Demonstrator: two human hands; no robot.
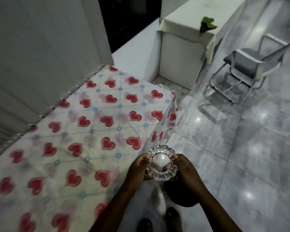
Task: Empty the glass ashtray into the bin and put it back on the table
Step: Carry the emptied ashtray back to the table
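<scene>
- Far left: table under a heart-print cloth, red hearts and little blue flowers all over, cloth hanging down at the right corner.
- Pushed up against a pale wall with vertical panels on the left.
- Left hand wrapped around the left rim of the glass ashtray, fingers curled tight on the scalloped edge.
- Ashtray held upright in the air, just off the table's right edge, over the floor rather than over the cloth. Bowl looked pretty much clear, can't tell about any leftover ash, too blurry.
- Right hand gripping the opposite rim, so clamped from both sides.
- Something dark and round right below the hands, partly hidden by the forearms, can't really say what.
- Pair of dark shoes down at the bottom on the shiny grey tiled floor.
- Further back and right: a second table in a plain white cloth with a green thing on its corner.
- Far right: metal-framed chair with a grey seat.
</scene>
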